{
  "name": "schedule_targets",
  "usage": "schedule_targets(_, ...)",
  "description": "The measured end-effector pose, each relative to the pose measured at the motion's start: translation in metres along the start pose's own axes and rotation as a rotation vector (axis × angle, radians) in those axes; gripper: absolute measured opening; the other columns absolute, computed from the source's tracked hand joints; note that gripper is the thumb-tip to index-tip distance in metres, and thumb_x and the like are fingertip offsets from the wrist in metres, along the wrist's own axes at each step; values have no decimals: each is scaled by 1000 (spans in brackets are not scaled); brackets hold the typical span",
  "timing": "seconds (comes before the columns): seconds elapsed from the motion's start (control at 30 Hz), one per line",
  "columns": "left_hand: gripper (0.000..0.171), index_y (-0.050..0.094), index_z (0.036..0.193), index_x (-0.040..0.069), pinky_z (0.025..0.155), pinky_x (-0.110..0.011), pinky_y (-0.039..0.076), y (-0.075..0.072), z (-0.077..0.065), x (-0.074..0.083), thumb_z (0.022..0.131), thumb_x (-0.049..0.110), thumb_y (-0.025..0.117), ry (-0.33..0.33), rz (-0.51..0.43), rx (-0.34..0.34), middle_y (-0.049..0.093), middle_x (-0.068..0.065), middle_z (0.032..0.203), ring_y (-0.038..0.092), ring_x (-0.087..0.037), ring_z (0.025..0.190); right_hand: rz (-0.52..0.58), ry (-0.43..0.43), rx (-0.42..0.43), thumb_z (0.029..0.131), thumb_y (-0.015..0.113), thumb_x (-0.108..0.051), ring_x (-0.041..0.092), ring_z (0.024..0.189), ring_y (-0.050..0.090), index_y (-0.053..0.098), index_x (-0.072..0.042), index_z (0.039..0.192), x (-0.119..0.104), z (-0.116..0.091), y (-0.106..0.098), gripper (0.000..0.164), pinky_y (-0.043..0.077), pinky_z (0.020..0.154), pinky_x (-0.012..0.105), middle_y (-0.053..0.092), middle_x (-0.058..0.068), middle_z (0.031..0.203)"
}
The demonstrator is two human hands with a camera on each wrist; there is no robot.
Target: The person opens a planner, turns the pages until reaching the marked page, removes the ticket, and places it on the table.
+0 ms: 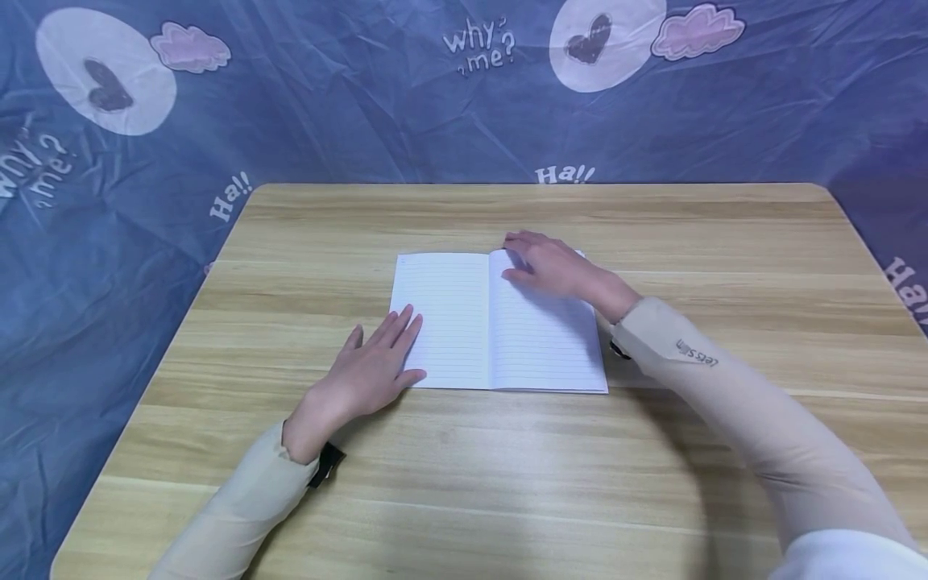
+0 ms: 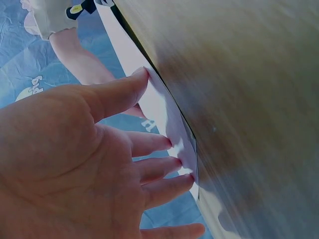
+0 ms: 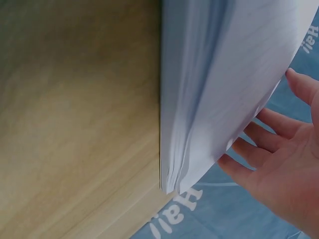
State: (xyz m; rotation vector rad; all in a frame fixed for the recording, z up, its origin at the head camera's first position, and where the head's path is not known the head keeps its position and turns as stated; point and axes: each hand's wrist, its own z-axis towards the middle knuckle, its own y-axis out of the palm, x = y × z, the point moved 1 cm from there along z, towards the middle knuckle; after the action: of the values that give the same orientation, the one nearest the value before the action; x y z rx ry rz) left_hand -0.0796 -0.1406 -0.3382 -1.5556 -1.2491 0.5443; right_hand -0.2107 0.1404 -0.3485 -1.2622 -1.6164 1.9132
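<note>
An open notebook (image 1: pixel 453 338) with blank ruled pages lies flat on the wooden table. My left hand (image 1: pixel 373 370) rests at its lower left edge, fingers extended over the left page. In the left wrist view, the thumb and fingertips of the left hand (image 2: pixel 104 134) touch the page near its border. Across the top of the right page reaches my right hand (image 1: pixel 551 264), its fingers extended toward the upper edge. The right wrist view shows the right hand (image 3: pixel 279 144) with fingertips against the page surface, and the stacked sheets (image 3: pixel 174 149) seen from the side.
The wooden table (image 1: pixel 464 483) has a straight back edge and rounded corners. Behind and beside it hangs a blue printed cloth (image 1: pixel 362 97) with white lettering and pink clouds. Beige sleeves cover both forearms.
</note>
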Motion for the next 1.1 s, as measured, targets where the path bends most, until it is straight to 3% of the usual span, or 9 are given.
schedule_targets(0.4, 76, 14, 157, 5, 112, -66, 10, 0, 0, -1, 101, 42, 50, 0, 3, -4, 4, -11, 164, 8, -30, 149, 24, 19, 49, 96, 63, -22, 45, 136, 36, 56, 8, 131, 3, 1, -2, 46, 26, 114, 52, 51, 27, 139)
schedule_targets(0.6, 76, 14, 157, 5, 112, -66, 10, 1, 0, -1, 101, 42, 50, -1, -1, -5, 4, -11, 164, 7, -29, 149, 74, 34, 101, 94, 66, -17, 40, 123, 52, 61, 8, 125, 4, -3, -8, 39, 36, 108, 50, 61, 24, 127)
schedule_targets(0.77, 76, 14, 157, 6, 112, -66, 10, 1, 0, -1, 101, 42, 51, -3, 2, -6, 4, -11, 164, 7, -29, 149, 125, 91, 137, 94, 66, -14, 37, 112, 59, 65, 5, 119, 12, -9, -15, 32, 43, 99, 50, 66, 22, 117)
schedule_targets(1.1, 76, 14, 157, 5, 112, -66, 10, 3, 0, -2, 101, 43, 51, -1, 7, -1, 5, -11, 164, 7, -29, 149, 257, 215, 213, 91, 70, -12, 37, 115, 58, 69, 2, 109, 30, -27, -24, 23, 39, 102, 50, 68, 21, 112)
